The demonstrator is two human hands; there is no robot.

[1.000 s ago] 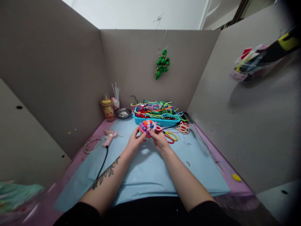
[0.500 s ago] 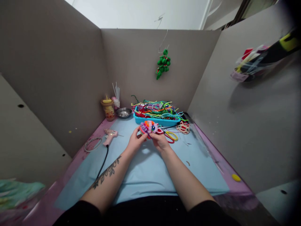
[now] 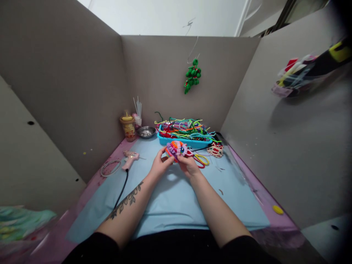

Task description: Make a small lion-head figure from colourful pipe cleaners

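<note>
Between both hands, above the blue cloth (image 3: 176, 200), is a colourful pipe-cleaner fish (image 3: 176, 148) in purple, orange and pink with a blue eye. My left hand (image 3: 161, 161) is closed round its left side, thumb along the lower edge. My right hand (image 3: 189, 165) pinches the lower right side near the pink-and-red end. Fingers behind the fish are hidden. Just right of my right hand lie scissors with a yellow and a red handle loop (image 3: 202, 160). Beyond the fish stands a blue tray (image 3: 183, 142) heaped with coloured pipe cleaners (image 3: 187, 128).
At left lies a pink glue gun (image 3: 130, 160) with a black cord, beside a looped grey cable (image 3: 110, 168). A metal bowl (image 3: 146, 132) and a lidded cup (image 3: 128, 129) stand behind. A red-and-cream piece (image 3: 215, 150) lies right. A green ornament (image 3: 192, 76) hangs ahead; grey panels surround the table.
The view has shifted slightly, so everything sits a little further right and lower. Both hands keep their hold on the fish, which looks almost unchanged in pose.
</note>
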